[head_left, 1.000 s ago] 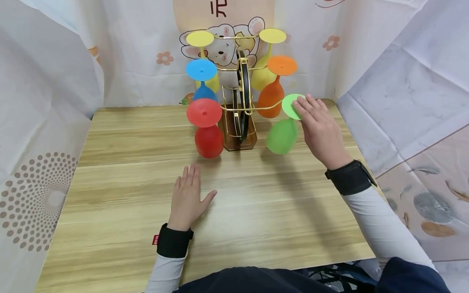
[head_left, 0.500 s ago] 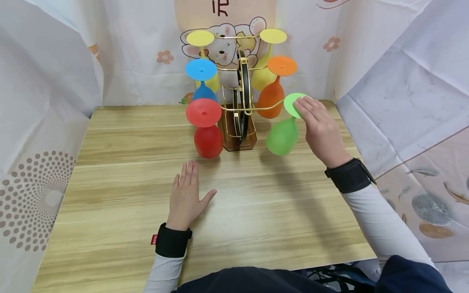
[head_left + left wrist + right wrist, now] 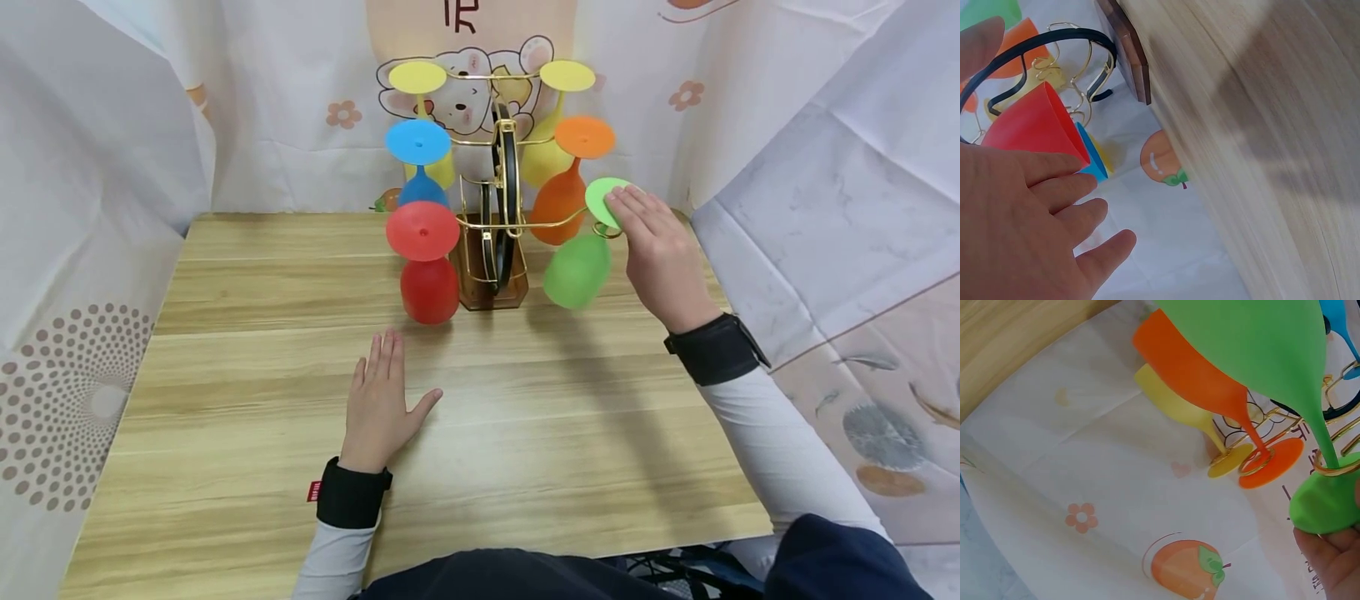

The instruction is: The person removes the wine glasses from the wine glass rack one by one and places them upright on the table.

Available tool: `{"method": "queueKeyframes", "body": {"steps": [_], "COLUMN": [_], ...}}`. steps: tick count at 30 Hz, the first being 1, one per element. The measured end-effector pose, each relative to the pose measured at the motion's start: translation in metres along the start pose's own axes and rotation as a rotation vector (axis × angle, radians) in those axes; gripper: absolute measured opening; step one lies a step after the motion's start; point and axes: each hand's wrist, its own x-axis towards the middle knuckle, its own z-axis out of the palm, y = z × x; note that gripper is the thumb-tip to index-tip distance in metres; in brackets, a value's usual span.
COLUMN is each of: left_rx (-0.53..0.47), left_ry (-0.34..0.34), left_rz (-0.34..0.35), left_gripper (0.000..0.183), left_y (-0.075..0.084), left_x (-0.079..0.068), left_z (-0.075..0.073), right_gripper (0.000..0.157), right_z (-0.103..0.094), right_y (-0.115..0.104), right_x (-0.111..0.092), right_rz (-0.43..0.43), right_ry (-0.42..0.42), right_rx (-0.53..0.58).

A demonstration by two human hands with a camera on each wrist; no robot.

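A green plastic goblet (image 3: 577, 271) hangs upside down at the front right arm of a gold-and-black glass rack (image 3: 507, 179). My right hand (image 3: 663, 262) pinches the goblet's round base; in the right wrist view the stem (image 3: 1321, 428) sits within the rack's gold loop (image 3: 1335, 467). Nearer the person, my left hand (image 3: 381, 408) is held low over the table with its fingers straight and thumb spread, holding nothing. Just beyond its fingertips hangs a red goblet (image 3: 427, 292), which partly shows behind that hand in the left wrist view.
A blue goblet (image 3: 418, 143) and a yellow goblet (image 3: 417, 77) hang behind the red one. On the right side hang an orange goblet (image 3: 561, 200) and another yellow goblet (image 3: 567, 77). The rack's wooden base (image 3: 487, 296) stands on the wood-grain table (image 3: 262, 375), before a printed cloth (image 3: 285, 100).
My right hand has lifted the green base slightly upward, and the rack's gold loop now shows beneath it at the stem. My left hand has hardly moved. The head view has shifted a little.
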Motion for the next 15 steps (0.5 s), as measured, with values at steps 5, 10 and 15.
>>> {"method": "queueKeyframes", "body": {"steps": [5,10,15], "left_rx": [0.001,0.000,-0.003], "left_ry": [0.001,0.004,0.009], "left_rz": [-0.004,-0.008,-0.006], "left_gripper": [0.093,0.094,0.093], "left_y": [-0.001,-0.001,0.001], "left_x": [-0.001,-0.001,-0.001], "left_z": [0.001,0.000,0.000], "right_gripper": [0.036,0.035,0.037], "right_z": [0.001,0.001,-0.001], "right_y": [-0.008,-0.018,-0.033], "right_x": [0.007,0.009,0.004], "right_rz": [-0.018,-0.046,-0.077], "right_ry": [0.023,0.061,0.123], "right_rx": [0.006,0.031,0.077]}}
